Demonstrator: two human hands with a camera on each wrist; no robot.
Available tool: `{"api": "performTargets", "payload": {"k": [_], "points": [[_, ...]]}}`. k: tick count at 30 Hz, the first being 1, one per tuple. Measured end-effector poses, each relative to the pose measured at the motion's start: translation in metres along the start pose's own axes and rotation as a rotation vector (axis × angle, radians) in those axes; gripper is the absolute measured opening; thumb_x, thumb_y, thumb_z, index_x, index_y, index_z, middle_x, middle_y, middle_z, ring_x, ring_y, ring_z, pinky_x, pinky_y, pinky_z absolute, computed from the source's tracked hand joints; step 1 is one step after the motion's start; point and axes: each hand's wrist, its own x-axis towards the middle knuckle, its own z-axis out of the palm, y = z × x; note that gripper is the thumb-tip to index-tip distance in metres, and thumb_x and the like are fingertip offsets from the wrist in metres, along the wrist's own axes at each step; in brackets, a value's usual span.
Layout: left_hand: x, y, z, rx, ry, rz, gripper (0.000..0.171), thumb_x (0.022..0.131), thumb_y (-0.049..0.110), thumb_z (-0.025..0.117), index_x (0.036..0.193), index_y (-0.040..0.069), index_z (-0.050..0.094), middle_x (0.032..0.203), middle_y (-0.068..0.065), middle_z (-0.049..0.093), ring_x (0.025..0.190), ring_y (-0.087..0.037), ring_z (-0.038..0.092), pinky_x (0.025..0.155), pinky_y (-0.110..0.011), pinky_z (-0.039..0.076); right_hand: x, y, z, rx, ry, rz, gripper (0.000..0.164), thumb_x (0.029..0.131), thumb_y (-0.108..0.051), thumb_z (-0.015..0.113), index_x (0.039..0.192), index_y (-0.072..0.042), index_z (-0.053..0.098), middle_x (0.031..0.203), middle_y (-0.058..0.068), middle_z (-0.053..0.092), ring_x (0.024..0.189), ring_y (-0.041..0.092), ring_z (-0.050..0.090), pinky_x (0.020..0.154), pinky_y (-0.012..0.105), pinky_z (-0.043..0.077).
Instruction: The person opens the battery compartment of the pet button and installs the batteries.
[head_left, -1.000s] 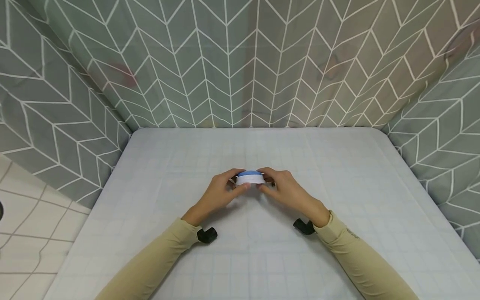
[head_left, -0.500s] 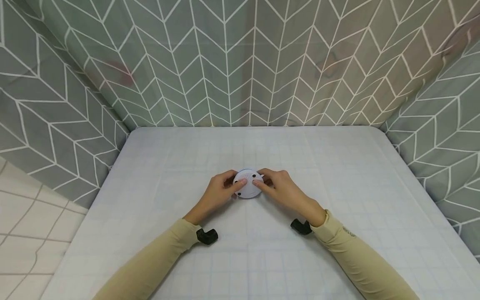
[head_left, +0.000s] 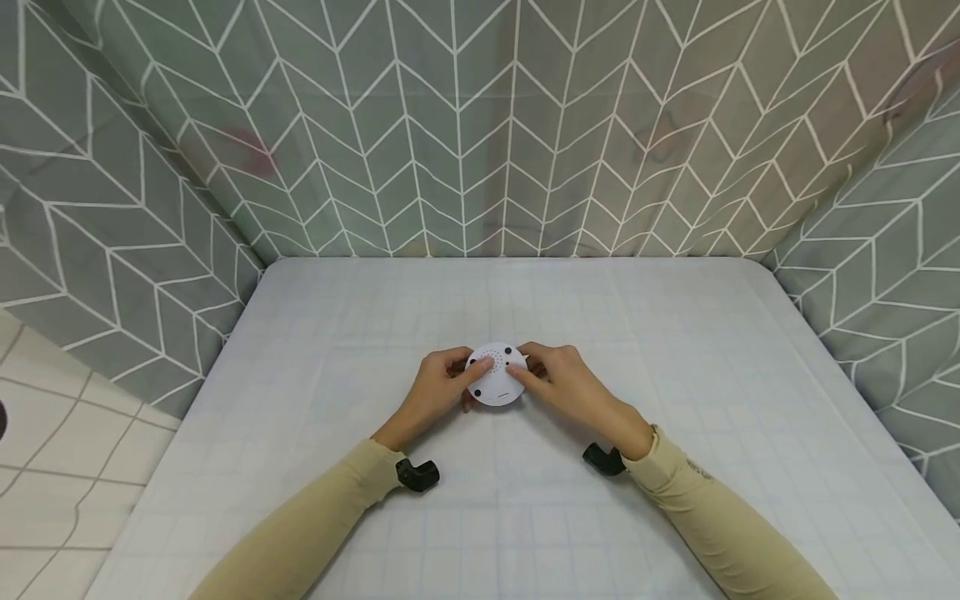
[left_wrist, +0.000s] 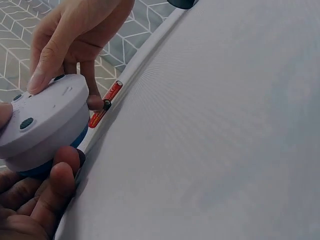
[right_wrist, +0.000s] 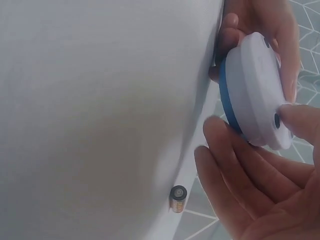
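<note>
Tipped over since a second ago, when its blue side was uppermost, the white round plastic device with a blue face [head_left: 497, 385] is now shown underside up to the head camera. It is held by both hands above the white cloth-covered table [head_left: 390, 533], about midway across its width. By the left hand [head_left: 444, 381] the device is pinched, the thumb laid on the underside and the fingers curled beneath the rim, so that the grip is parted only by the device's thickness. By the right hand [head_left: 564, 377] it is held likewise, with the thumb pressed near a dark round foot [right_wrist: 277, 121] and the other fingers spread more loosely on the blue side. Small holes and several such feet are borne on the underside. In the left wrist view, two red cylindrical batteries [left_wrist: 114, 90] are seen end to end at the cloth's edge, beyond the right hand's fingers; whether they are touched cannot be told. A dark-ended battery [right_wrist: 178, 199] is seen below the right fingers in the right wrist view.
</note>
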Motion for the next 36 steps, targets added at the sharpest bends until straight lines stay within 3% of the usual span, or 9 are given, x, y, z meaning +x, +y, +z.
{"api": "performTargets", "payload": {"k": [4,11,19,24,30,36], "points": [[0.0,0.001,0.0,-0.019,0.008,-0.017,0.034,0.095,0.044,0.064,0.097,0.01,0.069,0.066,-0.01,0.065,0.048,-0.038,0.061,0.047,-0.039,0.052,0.0,-0.003,0.001,-0.051,0.04,-0.035,0.026,0.097,-0.031,0.065,0.116,-0.014,0.068,0.095,-0.004,0.074,0.083,0.005,0.068,0.074,0.028,0.058],[0.0,-0.005,0.003,-0.028,0.004,-0.007,0.04,0.092,0.053,0.063,0.09,0.013,0.069,0.06,-0.01,0.064,0.043,-0.03,0.061,0.045,-0.035,0.051,-0.006,-0.004,0.003,-0.113,0.135,-0.118,0.036,0.092,-0.029,0.073,0.122,-0.011,0.066,0.115,0.0,0.07,0.092,0.014,0.068,0.079,0.035,0.059],[0.001,-0.001,0.002,-0.058,0.022,-0.04,0.038,0.095,0.046,0.063,0.09,0.01,0.069,0.062,-0.01,0.066,0.048,-0.034,0.063,0.048,-0.039,0.055,-0.004,-0.01,0.005,-0.151,0.257,-0.242,0.048,0.081,-0.024,0.084,0.121,-0.005,0.066,0.116,0.006,0.068,0.095,0.019,0.064,0.074,0.031,0.057],[0.001,0.0,-0.001,-0.077,0.041,-0.06,0.038,0.096,0.041,0.064,0.087,0.005,0.067,0.06,-0.017,0.067,0.05,-0.042,0.064,0.048,-0.043,0.055,0.0,-0.013,0.008,-0.191,0.276,-0.291,0.045,0.078,-0.025,0.086,0.114,-0.004,0.069,0.119,0.007,0.068,0.109,0.019,0.061,0.084,0.031,0.056],[0.001,-0.003,-0.002,-0.062,0.024,-0.058,0.042,0.095,0.047,0.062,0.085,0.006,0.067,0.059,-0.014,0.067,0.047,-0.034,0.064,0.048,-0.037,0.055,0.001,-0.015,0.009,-0.201,0.283,-0.314,0.044,0.075,-0.025,0.089,0.109,-0.004,0.071,0.116,0.007,0.069,0.11,0.021,0.059,0.091,0.034,0.054],[0.001,-0.002,-0.001,-0.073,0.031,-0.069,0.045,0.093,0.051,0.063,0.085,0.008,0.068,0.057,-0.012,0.066,0.045,-0.032,0.063,0.05,-0.035,0.054,0.0,-0.017,0.008,-0.232,0.28,-0.325,0.045,0.074,-0.03,0.088,0.108,-0.005,0.072,0.117,0.008,0.068,0.111,0.023,0.058,0.09,0.035,0.054]]}}
